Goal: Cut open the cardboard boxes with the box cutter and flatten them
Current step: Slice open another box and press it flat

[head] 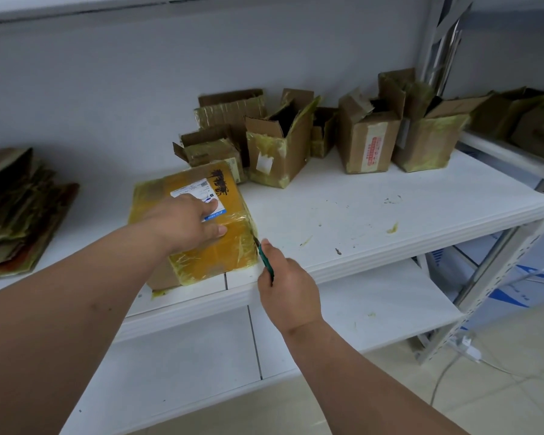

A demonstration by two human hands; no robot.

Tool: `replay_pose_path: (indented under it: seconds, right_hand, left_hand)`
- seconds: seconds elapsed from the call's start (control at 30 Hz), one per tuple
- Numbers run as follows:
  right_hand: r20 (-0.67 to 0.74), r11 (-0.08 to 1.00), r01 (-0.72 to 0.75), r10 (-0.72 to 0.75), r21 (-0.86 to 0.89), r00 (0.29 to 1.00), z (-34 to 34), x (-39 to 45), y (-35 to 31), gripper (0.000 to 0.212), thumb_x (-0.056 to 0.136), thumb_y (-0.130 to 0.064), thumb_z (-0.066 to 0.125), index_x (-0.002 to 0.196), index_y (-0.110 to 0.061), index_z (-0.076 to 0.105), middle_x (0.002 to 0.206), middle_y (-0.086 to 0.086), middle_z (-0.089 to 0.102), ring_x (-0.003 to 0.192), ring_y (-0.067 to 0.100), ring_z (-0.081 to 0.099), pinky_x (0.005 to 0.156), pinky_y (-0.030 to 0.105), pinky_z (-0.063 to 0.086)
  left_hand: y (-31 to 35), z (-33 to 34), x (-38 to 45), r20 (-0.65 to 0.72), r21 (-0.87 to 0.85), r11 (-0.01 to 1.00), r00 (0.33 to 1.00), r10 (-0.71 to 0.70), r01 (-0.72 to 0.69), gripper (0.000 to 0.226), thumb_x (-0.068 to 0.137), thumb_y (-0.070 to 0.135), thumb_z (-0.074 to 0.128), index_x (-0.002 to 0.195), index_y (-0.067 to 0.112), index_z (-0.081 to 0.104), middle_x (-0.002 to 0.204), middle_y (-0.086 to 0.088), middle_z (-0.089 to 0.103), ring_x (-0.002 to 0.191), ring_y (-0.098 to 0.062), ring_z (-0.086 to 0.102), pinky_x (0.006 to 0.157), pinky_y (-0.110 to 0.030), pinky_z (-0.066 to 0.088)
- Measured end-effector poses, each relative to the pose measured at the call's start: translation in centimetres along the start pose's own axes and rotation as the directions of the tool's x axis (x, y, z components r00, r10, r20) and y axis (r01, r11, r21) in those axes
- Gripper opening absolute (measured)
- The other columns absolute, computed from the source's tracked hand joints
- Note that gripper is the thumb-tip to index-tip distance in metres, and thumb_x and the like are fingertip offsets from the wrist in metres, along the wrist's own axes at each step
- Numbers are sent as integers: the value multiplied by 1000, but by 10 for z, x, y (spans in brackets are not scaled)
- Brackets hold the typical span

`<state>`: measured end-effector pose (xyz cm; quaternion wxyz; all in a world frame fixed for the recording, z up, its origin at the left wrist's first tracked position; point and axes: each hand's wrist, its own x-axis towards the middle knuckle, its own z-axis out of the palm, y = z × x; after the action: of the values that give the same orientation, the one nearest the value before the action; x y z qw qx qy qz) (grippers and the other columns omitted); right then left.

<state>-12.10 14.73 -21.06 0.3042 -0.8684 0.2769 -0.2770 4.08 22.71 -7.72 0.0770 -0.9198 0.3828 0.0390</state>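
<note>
A flat cardboard box (211, 255) wrapped in yellowish tape, with a white and blue label on top, lies at the front edge of the white shelf (374, 215). My left hand (182, 222) presses flat on its top, fingers spread over the label. My right hand (288, 288) grips a green box cutter (264, 257), thumb along the handle. The blade tip touches the box's right side edge near the top corner.
Several opened, taped cardboard boxes (368, 136) stand along the back of the shelf. A stack of flattened cardboard (16, 211) lies at the left. A lower shelf (327, 324) sits below, a metal upright (500, 277) at the right, and a white cable on the floor.
</note>
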Motion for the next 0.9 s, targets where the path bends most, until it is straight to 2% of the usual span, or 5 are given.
replay_pose_path:
  seconds: [0.3,0.5,0.73,0.83,0.9]
  right_hand:
    - [237,977,-166,193,-131,952,-12,1,1,57,94,-17,41,147,-37,37,114,1,67,104,26,61,77,32,47]
    - [323,970,-182,227,-163,919,-26,10,-2,43,91,-17,45,131,-31,52,108,-2,67,96,25,62,76,31,50]
    - [114,947,-291,277,134,954,-22,-10,15,41,94,-25,48,134,-35,46,74,-4,60,68,21,59,63,34,50]
    - [79,966,-237,230,100,970,-27,2,14,40,98,-31,43,138,-36,42,74,-5,59,75,24,62,68,36,52]
    - [101,982,-185,180,39,979,-33,14,11,42,101,-30,38,143,-36,38,86,-3,61,85,25,63,77,38,52]
  left_hand:
    - [-2,-1,-1,5,-30,1000,1000,7,-7,71,90,67,45,152,38,28,156,-3,33,138,-27,37,103,-35,43]
    - [-4,-1,0,-5,-49,999,1000,-1,1,71,88,69,46,151,40,29,157,-1,31,139,-27,36,102,-35,43]
    - [16,-9,2,-33,-108,988,992,-119,115,107,66,96,21,146,28,40,154,-4,35,134,-29,42,100,-43,46]
    - [32,-6,8,-47,-97,983,986,-160,155,109,70,93,30,152,21,25,160,-4,23,142,-32,31,105,-49,42]
    - [33,-6,12,-30,-132,978,986,-166,161,100,75,86,40,150,21,26,156,-3,31,139,-31,35,104,-47,43]
